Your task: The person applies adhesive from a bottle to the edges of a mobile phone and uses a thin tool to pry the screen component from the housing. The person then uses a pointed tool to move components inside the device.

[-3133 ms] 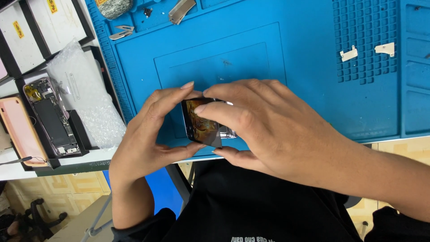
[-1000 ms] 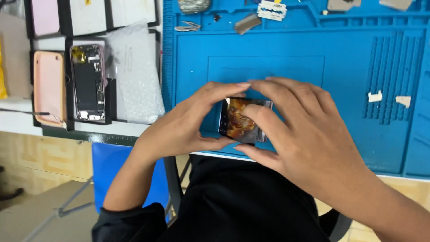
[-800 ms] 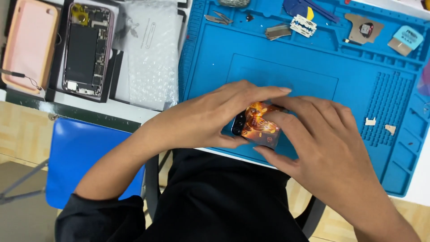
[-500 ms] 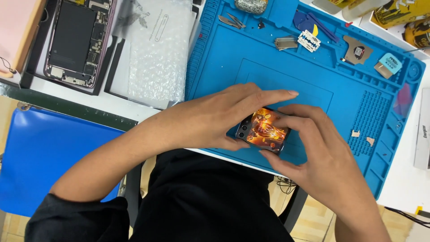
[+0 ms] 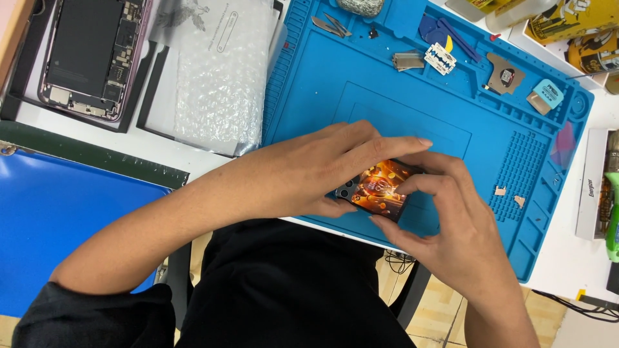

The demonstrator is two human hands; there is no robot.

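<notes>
The scene is brightly and evenly lit, apparently from overhead, with colours strong and clean. Shadows are soft and short: a faint one lies under the left hand and right hand on the blue mat. The bubble wrap shows pale sheen and small glints, and the phone between the hands looks glossy. Focus is sharp across the middle; the hands show almost no blur. Straight edges bend slightly toward the corners, as with a wide lens.
</notes>
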